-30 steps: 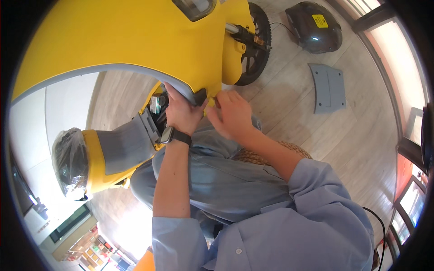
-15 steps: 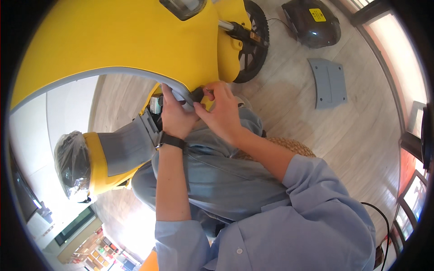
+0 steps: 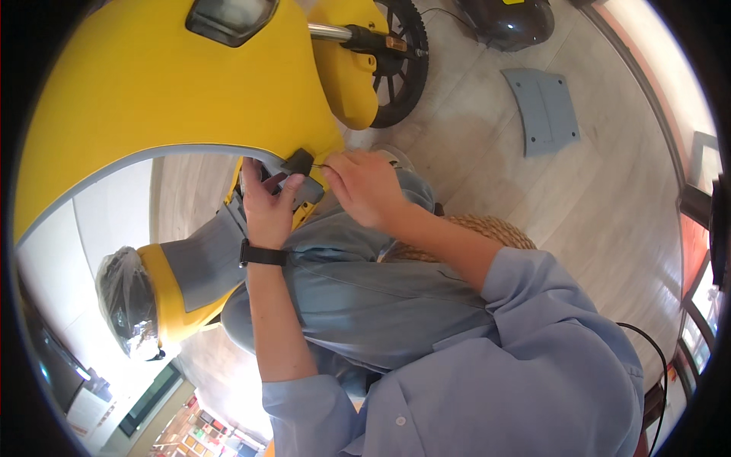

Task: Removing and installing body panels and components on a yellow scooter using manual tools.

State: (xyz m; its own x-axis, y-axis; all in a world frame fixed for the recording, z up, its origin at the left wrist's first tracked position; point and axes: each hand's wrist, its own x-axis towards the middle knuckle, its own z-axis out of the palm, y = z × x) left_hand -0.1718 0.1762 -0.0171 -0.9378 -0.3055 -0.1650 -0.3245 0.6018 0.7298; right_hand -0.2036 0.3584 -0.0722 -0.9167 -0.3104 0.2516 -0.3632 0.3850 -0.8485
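The yellow scooter body point(image 3: 152, 91) has a curved grey trim point(image 3: 190, 150) along its lower edge, with a dark grey end piece point(image 3: 297, 162) at the right end. My left hand point(image 3: 266, 204) grips that trim end, fingers behind it and thumb against its right part. My right hand point(image 3: 365, 186) pinches a thin metal item point(image 3: 318, 166), perhaps a tool, at the dark end piece; its exact shape is too small to tell. The scooter's opened lower section point(image 3: 205, 263), yellow and grey, runs beneath, its end point(image 3: 126, 297) wrapped in clear plastic.
A spoked wheel point(image 3: 411, 53) and front fork point(image 3: 358, 38) are at the top. A dark glossy shell point(image 3: 510, 27) and a grey panel point(image 3: 550, 114) lie on the wooden floor. A woven cushion point(image 3: 487, 232) is under me. Window frames line the right.
The scene has shifted left in view. My right hand's fingers have moved to the right side of the end piece, and the trim's end now sits more turned in my left hand.
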